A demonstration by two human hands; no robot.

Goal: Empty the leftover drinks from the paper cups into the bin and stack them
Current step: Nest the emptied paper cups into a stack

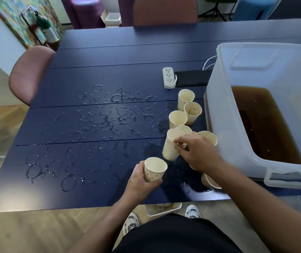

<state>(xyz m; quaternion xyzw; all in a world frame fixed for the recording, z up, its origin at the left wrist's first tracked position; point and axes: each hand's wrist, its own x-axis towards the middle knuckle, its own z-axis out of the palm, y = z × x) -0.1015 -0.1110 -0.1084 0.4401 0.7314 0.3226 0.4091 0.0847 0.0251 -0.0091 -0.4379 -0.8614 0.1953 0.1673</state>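
Left hand [138, 178] gripping an upright cup [154, 169], right hand [199, 152] pinching a tilted cup [171, 146] just beside the bin [219, 125].

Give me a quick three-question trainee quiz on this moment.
1. True or false: the left hand holds an upright cup.
2. What colour is the liquid in the bin?
3. The right hand has its grip on: A) a tilted cup B) the power strip C) the bin's rim.

Key: 1 true; 2 brown; 3 A.
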